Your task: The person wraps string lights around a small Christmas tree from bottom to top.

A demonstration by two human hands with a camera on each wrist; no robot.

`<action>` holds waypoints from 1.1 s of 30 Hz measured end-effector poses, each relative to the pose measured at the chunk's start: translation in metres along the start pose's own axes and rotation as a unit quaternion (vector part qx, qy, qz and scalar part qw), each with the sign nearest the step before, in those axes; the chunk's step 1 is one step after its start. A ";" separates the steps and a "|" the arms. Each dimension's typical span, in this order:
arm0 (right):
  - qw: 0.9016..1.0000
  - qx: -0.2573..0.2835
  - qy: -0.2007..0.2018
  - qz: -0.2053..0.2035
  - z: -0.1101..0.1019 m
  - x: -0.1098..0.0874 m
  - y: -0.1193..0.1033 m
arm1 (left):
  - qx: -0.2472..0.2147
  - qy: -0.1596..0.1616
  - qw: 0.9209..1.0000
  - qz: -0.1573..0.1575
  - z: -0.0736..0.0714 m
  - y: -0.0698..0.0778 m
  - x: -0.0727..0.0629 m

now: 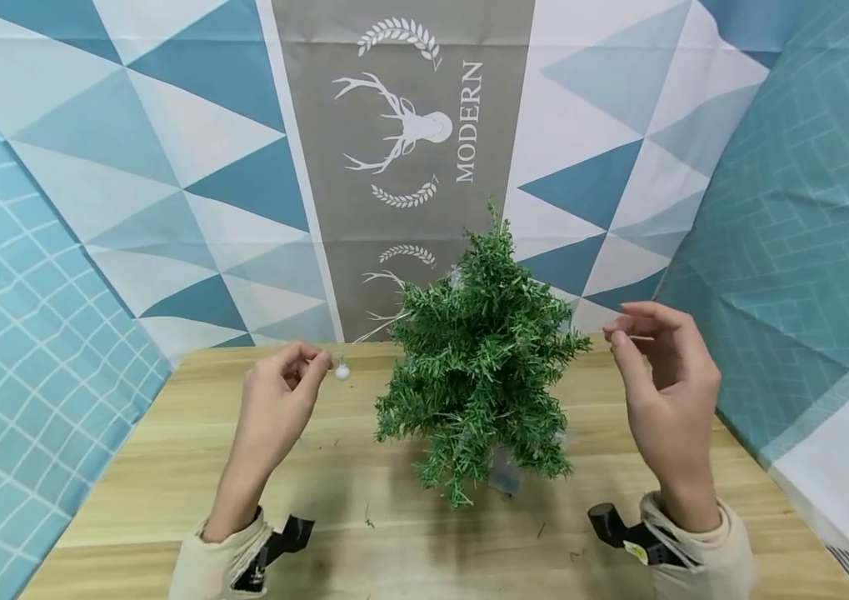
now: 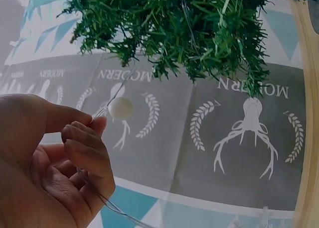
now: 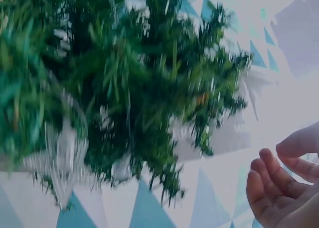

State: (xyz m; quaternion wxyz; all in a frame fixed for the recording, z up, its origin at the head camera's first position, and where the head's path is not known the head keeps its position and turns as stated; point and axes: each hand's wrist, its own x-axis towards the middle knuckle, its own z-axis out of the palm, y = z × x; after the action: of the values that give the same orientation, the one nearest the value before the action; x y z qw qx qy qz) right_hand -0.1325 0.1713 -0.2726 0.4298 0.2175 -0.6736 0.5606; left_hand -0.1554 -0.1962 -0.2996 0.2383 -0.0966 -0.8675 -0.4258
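A small green artificial Christmas tree (image 1: pixel 480 358) stands on the wooden table between the two hands. On its left, my left hand (image 1: pixel 277 408) pinches a thin clear wire between thumb and fingers. A small white ball (image 2: pixel 120 108) on that wire sits just beyond the fingertips. The wire runs up to the branches and also trails below the hand. To the tree's right, my right hand (image 1: pixel 671 392) is raised with loosely bent fingers, apart from the branches, and no held thing shows. The right wrist view, blurred, shows a clear star-shaped light (image 3: pixel 65 156) hanging on the tree.
The wooden table (image 1: pixel 169 467) has several bits of fallen green needles on it. A patterned cloth (image 1: pixel 229 167) hangs behind it, with blue sheets at both sides. A pale bluish piece (image 1: pixel 504 472) shows under the tree's lower branches.
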 end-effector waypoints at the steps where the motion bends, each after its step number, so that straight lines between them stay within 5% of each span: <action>1: 1.000 0.002 0.002 -0.007 0.002 -0.003 -0.003 | 0.001 -0.003 1.000 0.001 0.000 0.002 -0.002; 5: 0.998 0.019 -0.021 -0.055 0.016 -0.012 -0.016 | 0.009 -0.012 1.000 0.004 0.000 0.007 -0.007; 10: 0.983 -0.031 -0.132 -0.126 0.028 -0.023 -0.027 | 0.048 -0.038 0.998 -0.006 0.002 0.013 -0.011; 18: 0.928 -0.071 -0.360 -0.063 0.049 -0.045 -0.033 | -0.006 -0.125 0.992 -0.035 0.004 0.028 -0.017; 26: 0.912 -0.052 -0.400 -0.083 0.074 -0.063 -0.038 | -0.132 -0.185 0.972 -0.056 0.002 0.035 -0.018; 33: 0.885 -0.089 -0.447 -0.093 0.087 -0.076 -0.040 | -0.183 -0.217 0.957 -0.063 0.005 0.041 -0.020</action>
State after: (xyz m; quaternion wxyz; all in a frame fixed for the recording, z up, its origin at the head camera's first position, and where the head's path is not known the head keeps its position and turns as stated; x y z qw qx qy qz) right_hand -0.0897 0.0635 -0.3125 0.1506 0.4672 -0.8182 0.2994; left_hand -0.1240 -0.1659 -0.2836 -0.0048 -0.1734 -0.8097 -0.5606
